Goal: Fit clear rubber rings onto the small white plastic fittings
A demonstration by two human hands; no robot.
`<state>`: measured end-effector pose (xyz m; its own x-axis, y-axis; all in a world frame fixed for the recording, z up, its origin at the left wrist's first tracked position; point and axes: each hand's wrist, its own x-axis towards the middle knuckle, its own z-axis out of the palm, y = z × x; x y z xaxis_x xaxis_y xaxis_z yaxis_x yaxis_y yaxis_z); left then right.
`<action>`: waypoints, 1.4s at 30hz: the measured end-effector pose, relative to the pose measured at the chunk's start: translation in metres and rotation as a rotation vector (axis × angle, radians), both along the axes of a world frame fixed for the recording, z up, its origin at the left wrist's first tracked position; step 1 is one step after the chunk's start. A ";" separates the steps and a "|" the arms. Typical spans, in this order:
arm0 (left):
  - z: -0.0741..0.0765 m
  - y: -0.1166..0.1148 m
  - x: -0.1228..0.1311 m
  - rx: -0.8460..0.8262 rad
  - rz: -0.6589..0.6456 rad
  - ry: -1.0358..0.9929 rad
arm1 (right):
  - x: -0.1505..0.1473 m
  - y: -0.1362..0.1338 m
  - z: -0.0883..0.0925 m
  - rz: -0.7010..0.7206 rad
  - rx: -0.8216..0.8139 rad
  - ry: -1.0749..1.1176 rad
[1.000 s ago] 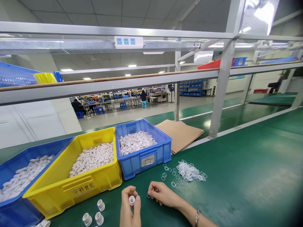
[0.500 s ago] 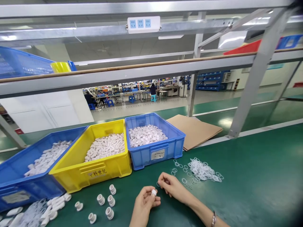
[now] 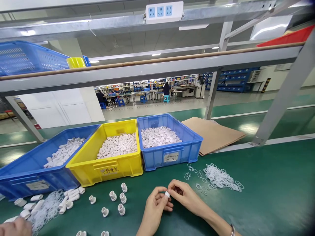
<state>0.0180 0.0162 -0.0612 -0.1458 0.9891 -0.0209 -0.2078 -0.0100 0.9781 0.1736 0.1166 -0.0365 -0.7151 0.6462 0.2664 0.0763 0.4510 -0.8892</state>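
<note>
Both my hands are pinched together on one small white plastic fitting [image 3: 167,194], low in the middle of the green bench [image 3: 270,196]. My left hand [image 3: 155,209] has it closed between thumb and fingertips, and my right hand [image 3: 184,196] comes in from about 3 o'clock with its fingertips nipped on the top end of the same piece. Can't tell if there's a ring on it, too small to see.

At roughly 2 o'clock from my hands there's a loose pile of thin clear rubber rings [image 3: 219,178], with a few strays scattered on its near side. At 9 o'clock sits a little group of white plastic fittings [image 3: 118,200] standing apart from each other on the bench.

Up at 12 o'clock is a blue plastic bin of white ring-shaped parts [image 3: 172,154]. Touching its left side is a yellow plastic bin of white tube parts [image 3: 110,167], then a bigger blue plastic bin of white parts [image 3: 34,177] further left. A flat sheet of brown cardboard [image 3: 216,134] lies behind the first blue bin at about 1 o'clock. Somebody else's hand [image 3: 14,226] pokes in at the bottom-left corner.
</note>
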 end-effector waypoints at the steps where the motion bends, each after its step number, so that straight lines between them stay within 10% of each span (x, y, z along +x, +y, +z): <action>1: -0.001 0.000 0.000 -0.003 0.008 0.022 | 0.000 -0.002 0.001 0.000 0.005 -0.005; 13: 0.000 -0.002 -0.002 -0.026 0.072 -0.213 | 0.005 0.001 0.007 0.011 0.121 -0.084; 29: -0.014 0.001 0.005 -0.008 -0.050 -0.389 | 0.003 -0.002 0.008 0.207 -0.287 -0.018; 42: -0.007 -0.002 0.005 -0.022 -0.070 -0.352 | 0.007 0.006 0.007 0.083 -0.228 0.032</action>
<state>0.0229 0.0143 -0.0685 -0.0575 0.9952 -0.0795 -0.5316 0.0369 0.8462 0.1810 0.1222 -0.0297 -0.7616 0.6318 0.1438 0.0178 0.2423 -0.9700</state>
